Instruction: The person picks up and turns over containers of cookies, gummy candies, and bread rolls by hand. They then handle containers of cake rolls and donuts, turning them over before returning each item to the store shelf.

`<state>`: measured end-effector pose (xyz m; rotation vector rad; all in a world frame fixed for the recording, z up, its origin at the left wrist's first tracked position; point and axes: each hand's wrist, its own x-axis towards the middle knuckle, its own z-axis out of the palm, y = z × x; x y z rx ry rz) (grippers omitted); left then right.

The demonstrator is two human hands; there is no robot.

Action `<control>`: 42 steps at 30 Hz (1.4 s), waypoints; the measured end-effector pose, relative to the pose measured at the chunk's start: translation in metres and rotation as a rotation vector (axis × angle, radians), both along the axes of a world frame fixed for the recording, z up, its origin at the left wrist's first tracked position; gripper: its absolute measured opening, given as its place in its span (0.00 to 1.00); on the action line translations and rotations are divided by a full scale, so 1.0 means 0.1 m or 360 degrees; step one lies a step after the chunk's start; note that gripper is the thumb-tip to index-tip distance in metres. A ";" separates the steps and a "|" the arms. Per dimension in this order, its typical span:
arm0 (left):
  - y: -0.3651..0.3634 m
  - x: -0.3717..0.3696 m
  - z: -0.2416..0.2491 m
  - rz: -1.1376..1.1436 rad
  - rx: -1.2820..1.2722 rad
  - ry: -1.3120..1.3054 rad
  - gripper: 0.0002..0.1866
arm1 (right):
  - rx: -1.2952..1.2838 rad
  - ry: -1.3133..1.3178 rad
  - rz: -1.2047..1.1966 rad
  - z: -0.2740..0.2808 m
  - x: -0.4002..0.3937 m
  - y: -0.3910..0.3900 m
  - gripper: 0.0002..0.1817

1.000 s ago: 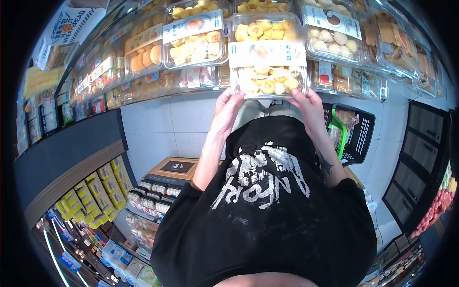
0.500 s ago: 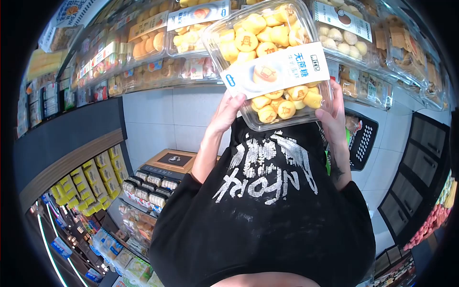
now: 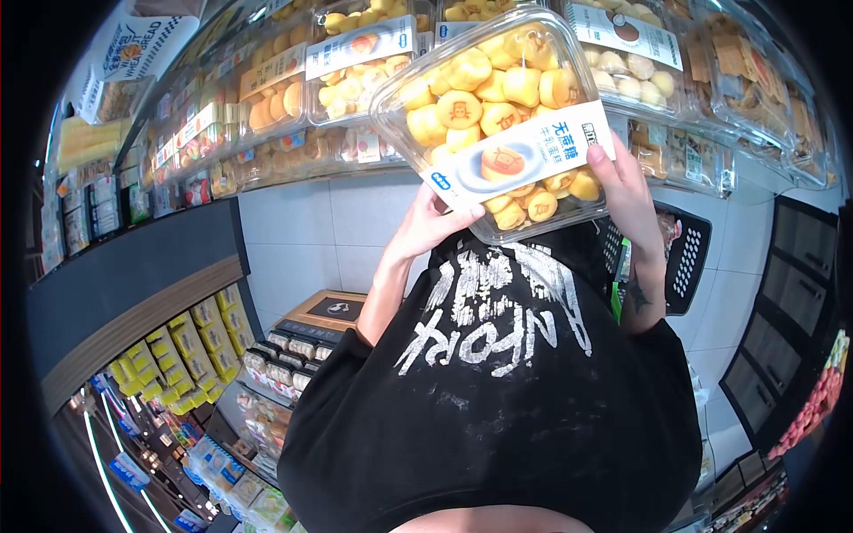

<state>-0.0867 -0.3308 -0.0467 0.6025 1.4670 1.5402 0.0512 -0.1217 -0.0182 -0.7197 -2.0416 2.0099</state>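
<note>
A clear plastic box of small yellow cakes point(image 3: 484, 84) is held up in front of my chest, tilted, with a white printed paper band point(image 3: 524, 160) across it. My left hand point(image 3: 433, 222) grips its lower left corner, thumb on the front near the band's end. On the right edge, my right hand point(image 3: 629, 191) is closed round the box, its thumb on the band and the other fingers mostly hidden behind.
Shelves of packed baked goods, among them a box of pale round pastries point(image 3: 633, 75), run along the far side. A black shopping basket point(image 3: 686, 266) is at my right. Yellow packs point(image 3: 182, 346) fill a shelf at lower left, near black-lidded tubs point(image 3: 284, 360).
The box has tilted further, its right side now higher. My right hand has moved up its edge, thumb now on the band; my left thumb has shifted inward along the lower edge.
</note>
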 end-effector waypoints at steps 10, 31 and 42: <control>-0.03 -0.16 0.05 -0.0039 -0.0197 0.0120 0.31 | 0.0147 -0.0279 0.0358 -0.16 -0.01 0.09 0.26; 0.15 -0.26 0.28 0.0107 0.0522 0.0486 0.26 | 0.1185 0.0281 -0.0416 -0.24 -0.13 -0.14 0.27; 0.00 -0.30 0.11 0.0080 -0.0022 0.0023 0.40 | 0.0406 0.0257 -0.0117 -0.41 -0.02 -0.16 0.31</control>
